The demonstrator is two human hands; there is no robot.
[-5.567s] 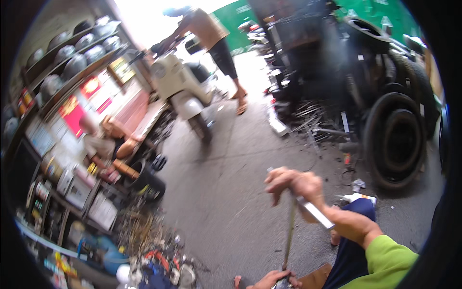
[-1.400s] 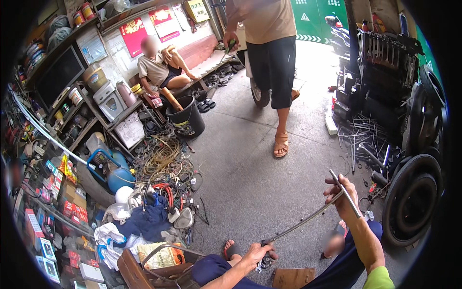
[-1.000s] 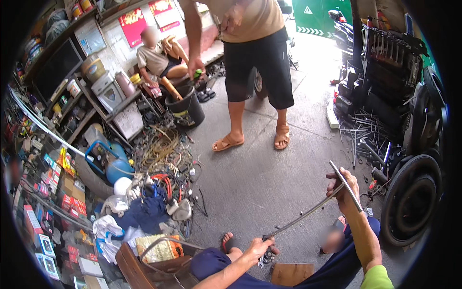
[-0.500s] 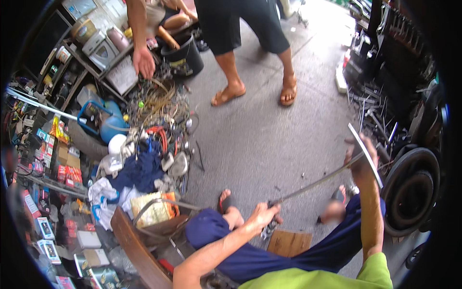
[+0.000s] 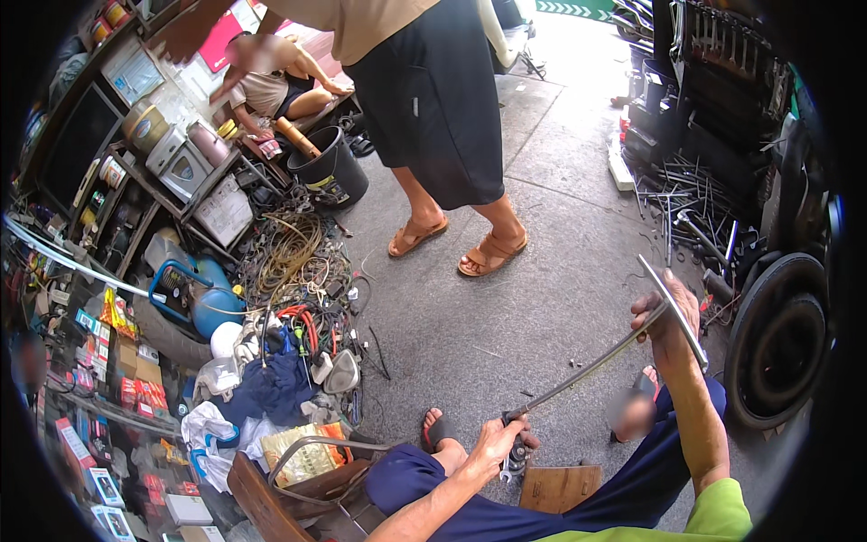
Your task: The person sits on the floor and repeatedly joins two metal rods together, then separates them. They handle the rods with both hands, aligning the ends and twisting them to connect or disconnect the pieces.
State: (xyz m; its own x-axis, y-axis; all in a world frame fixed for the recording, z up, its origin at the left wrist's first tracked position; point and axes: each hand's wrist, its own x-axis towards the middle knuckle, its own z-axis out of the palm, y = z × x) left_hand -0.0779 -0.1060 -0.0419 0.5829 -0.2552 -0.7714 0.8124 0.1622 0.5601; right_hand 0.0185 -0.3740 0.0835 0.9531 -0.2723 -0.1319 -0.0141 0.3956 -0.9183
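A long, thin grey rod (image 5: 582,373) slants up from my left hand (image 5: 499,449) to my right hand (image 5: 670,318). My left hand is closed round its dark lower end, low over my lap. The fingers of my right hand wrap its far end, where a flat, pale metal strip (image 5: 675,314) crosses at an angle. Whether strip and rod are one piece I cannot tell. Just below my left hand shows a silver wrench (image 5: 507,471), partly hidden; what bears it is unclear. Beneath, between my legs, is a small wooden block (image 5: 560,489).
A person in black shorts (image 5: 433,108) and sandals stands ahead; another sits at the far left. Coiled cables (image 5: 293,257), rags and a black bucket (image 5: 330,176) lie along the left. On the right are a black wheel (image 5: 777,341) and a heap of metal tools (image 5: 691,203).
The standing person has turned and come closer, the arm now raised. My hands keep hold of the rod, sitting slightly lower in view. The seated person shows more fully.
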